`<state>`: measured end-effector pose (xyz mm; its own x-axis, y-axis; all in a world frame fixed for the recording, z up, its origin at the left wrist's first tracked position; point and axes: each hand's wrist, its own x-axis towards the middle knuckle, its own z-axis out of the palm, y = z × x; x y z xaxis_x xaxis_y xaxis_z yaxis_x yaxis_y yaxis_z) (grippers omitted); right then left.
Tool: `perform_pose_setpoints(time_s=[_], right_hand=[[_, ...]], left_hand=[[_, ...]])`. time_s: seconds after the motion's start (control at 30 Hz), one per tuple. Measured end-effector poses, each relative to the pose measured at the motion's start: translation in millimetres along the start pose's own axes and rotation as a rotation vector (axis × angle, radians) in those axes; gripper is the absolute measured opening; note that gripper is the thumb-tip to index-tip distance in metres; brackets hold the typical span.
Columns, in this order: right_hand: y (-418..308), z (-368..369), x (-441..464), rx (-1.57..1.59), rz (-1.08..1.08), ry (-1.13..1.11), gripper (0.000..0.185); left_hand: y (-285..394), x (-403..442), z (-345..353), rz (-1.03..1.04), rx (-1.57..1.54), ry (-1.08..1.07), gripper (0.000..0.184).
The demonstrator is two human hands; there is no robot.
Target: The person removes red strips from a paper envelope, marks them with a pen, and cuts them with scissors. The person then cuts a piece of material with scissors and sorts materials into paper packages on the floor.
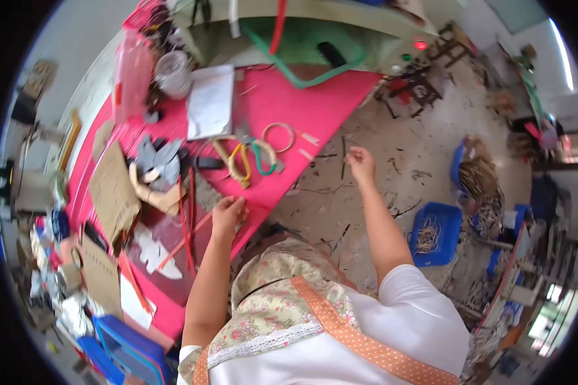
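My left hand (227,217) is over the front edge of the pink table (327,102), with its fingertips pinched together. A pinkish-red strip (187,242) runs up to this hand; whether it is in the fingers I cannot tell. Out past the table edge, my right hand (361,163) is raised above the floor with curled fingers, and anything in them is too small to make out. Scissors with yellow and green handles (263,157) lie beyond my left hand. Nearer to it are several red strips (191,218) and a tan jointed piece (160,197).
A white paper pad (210,102), a brown envelope (113,192) and grey cut pieces (160,160) lie on the table. A green tray (315,81) stands at the back. On the littered floor at right is a blue bin (455,247) with pale strips.
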<state>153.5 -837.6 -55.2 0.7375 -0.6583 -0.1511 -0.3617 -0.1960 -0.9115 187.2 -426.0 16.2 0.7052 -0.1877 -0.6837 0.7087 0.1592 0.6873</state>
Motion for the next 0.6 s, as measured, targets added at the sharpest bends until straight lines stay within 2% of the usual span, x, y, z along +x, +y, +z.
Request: perform_pose_setpoints(time_s=[0.07,0.1,0.13,0.2,0.23,0.3,0.37,0.43,0.47,0.53,0.6], right_hand=[[-28.9,-19.6,-0.5,0.023,0.030,0.080,0.023],[-41.1,-27.7,6.5,0.048,0.061,0.104,0.022],[-33.9,-33.9,24.9,-0.051,-0.062,0.142,0.022],[-23.9,-42.3,66.4,-0.094,-0.080,0.166,0.022],[-26.0,-45.2,86.3,-0.125,-0.092,0.190,0.023],[-30.7,-48.8,126.5,-0.149,-0.088,0.212,0.022],[-34.3,-47.7,161.2,-0.177,-0.082,0.220,0.022],[-34.8,-45.5,194.2,-0.427,-0.138,0.303,0.017],[-33.9,-45.8,210.6,-0.420,-0.129,0.297,0.017],[-30.7,-45.3,235.0,-0.542,-0.277,0.298,0.019],[-30.5,-47.3,248.5,-0.536,-0.283,0.219,0.019]], left_hand=[[-7.9,8.0,8.3,0.102,0.214,0.142,0.012],[-7.1,10.1,11.8,0.112,0.222,0.116,0.012],[-5.9,9.5,15.6,0.160,0.311,0.155,0.011],[-4.6,5.0,25.4,0.223,0.455,0.241,0.014],[-2.3,3.7,30.7,0.226,0.453,0.242,0.014],[5.3,4.4,39.6,0.222,0.709,0.347,0.014],[8.2,13.7,43.2,0.179,0.770,0.388,0.020],[1.4,27.3,42.8,0.489,1.186,0.521,0.031],[0.9,34.0,47.1,0.300,1.156,0.580,0.039],[-0.9,41.2,57.6,0.306,1.159,0.630,0.039],[2.2,42.4,69.4,0.284,1.125,0.687,0.039]])
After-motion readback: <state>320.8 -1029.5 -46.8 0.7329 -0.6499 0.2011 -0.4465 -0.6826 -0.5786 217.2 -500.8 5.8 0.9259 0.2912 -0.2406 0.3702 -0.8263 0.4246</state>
